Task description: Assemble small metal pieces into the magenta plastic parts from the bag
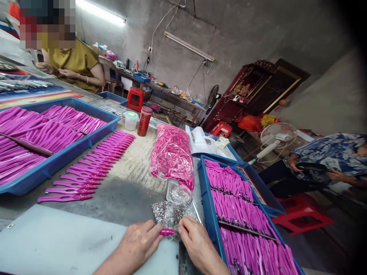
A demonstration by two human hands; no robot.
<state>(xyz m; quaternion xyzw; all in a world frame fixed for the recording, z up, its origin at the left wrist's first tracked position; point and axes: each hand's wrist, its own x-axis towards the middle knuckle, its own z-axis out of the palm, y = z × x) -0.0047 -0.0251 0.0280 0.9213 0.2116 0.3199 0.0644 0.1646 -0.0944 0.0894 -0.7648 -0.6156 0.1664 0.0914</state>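
Near the white board's [71, 236] far right corner, a tapered magenta handle [168, 232] is gripped in the left hand [142, 238], long axis pointed toward the right hand [195, 238], whose fingertips are pinched together, contents indiscernible.

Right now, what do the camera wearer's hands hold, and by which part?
The left hand holds a magenta piece behind its protruding tip; whether the right hand holds anything is unclear.

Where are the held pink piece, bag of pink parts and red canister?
Held pink piece [167, 232]: head view, its exposed part.
Bag of pink parts [172, 151]: head view, middle front.
Red canister [144, 122]: head view, side wall.
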